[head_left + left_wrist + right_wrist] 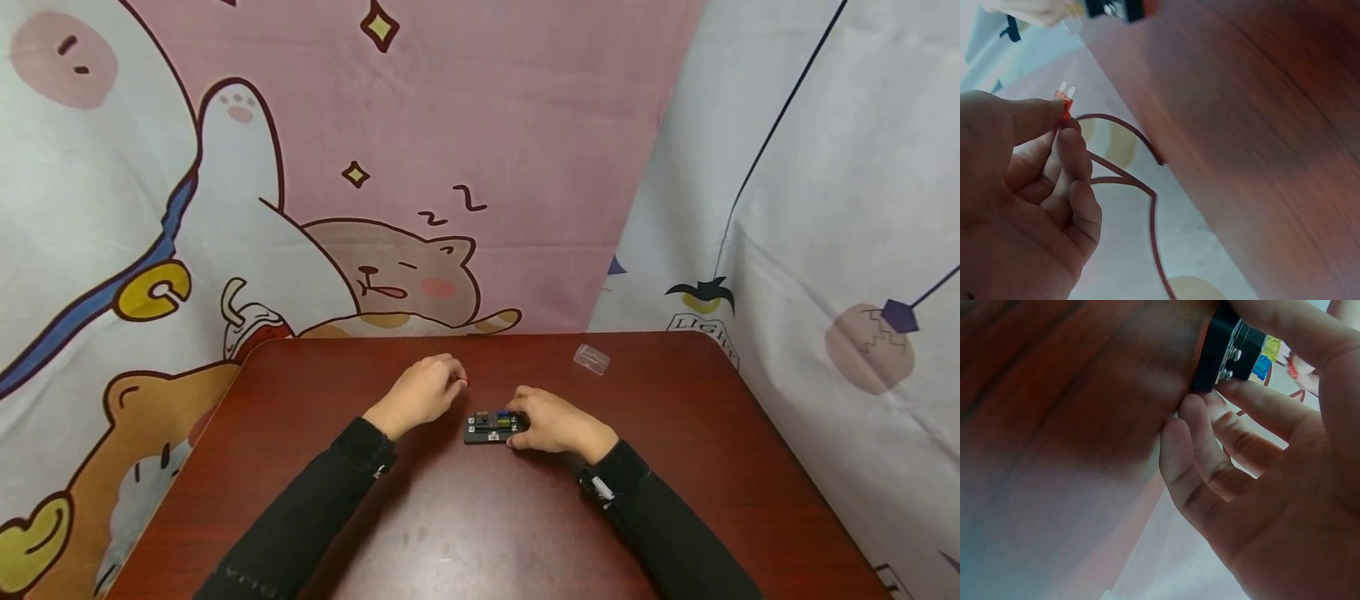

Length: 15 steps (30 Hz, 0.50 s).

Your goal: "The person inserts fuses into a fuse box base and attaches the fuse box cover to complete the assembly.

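Pinching a small red fuse [1065,108] between thumb and forefinger of the left hand [422,389], closed down to just the thickness of the fuse. Points two bare metal prongs [1071,93] out past the fingertips, apart from the black fuse block [482,436]. Curls the other left fingers in toward the palm. Holds the fuse to the left of the block and slightly beyond it.

Grips the right end of the block with the right hand [558,422], thumb on the near side and forefinger on the far side, parted only as wide as the block. Bends the remaining right fingers close to the tabletop.

Lies flat on the reddish-brown table [480,517], in the case of the block, and carries a yellow fuse [1271,347] and a blue fuse [1261,366], with metal screws [1235,355] at the gripped end.

Farther out, near the back edge and to the right, shows a clear plastic box [592,359]. Wears black sleeves [311,500] down to both wrists. Behind the table, shows a pink and white cloth [525,125] printed with cartoon animals.
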Motion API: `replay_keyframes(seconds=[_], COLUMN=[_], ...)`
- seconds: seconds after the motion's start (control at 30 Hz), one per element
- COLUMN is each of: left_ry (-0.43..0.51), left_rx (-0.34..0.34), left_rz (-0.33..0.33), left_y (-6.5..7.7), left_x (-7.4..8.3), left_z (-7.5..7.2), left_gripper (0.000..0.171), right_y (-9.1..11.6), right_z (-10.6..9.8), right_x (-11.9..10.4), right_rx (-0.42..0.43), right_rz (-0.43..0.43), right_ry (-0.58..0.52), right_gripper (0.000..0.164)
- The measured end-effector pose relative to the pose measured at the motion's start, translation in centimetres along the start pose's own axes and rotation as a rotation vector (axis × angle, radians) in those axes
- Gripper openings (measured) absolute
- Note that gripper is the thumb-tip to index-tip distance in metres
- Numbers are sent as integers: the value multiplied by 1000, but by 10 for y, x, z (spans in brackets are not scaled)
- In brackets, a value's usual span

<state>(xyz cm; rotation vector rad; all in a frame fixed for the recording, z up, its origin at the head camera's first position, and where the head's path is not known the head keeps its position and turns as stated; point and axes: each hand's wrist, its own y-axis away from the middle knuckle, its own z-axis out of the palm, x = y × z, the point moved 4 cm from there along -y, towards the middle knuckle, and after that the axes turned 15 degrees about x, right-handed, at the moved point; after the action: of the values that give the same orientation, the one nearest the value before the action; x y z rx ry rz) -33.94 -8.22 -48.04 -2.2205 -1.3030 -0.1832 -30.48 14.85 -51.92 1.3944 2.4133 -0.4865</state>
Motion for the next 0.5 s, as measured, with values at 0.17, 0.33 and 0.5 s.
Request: replay_keyframes(seconds=[0.17,0.33,0.5], left_ry=[20,38,35], left_rx=[19,33,29], left_rz=[48,102,179], left_y=[6,14,19], left_x=[16,24,33], left_z=[-3,-5,-3], left_gripper=[7,7,5], right_y=[-1,-2,-3], right_z=[0,0,0], right_x=[0,1,2], right_rx=[8,11,22], right_rz=[-11,-20,-22], right_ry=[-1,-5,0], right_gripper=[43,43,42])
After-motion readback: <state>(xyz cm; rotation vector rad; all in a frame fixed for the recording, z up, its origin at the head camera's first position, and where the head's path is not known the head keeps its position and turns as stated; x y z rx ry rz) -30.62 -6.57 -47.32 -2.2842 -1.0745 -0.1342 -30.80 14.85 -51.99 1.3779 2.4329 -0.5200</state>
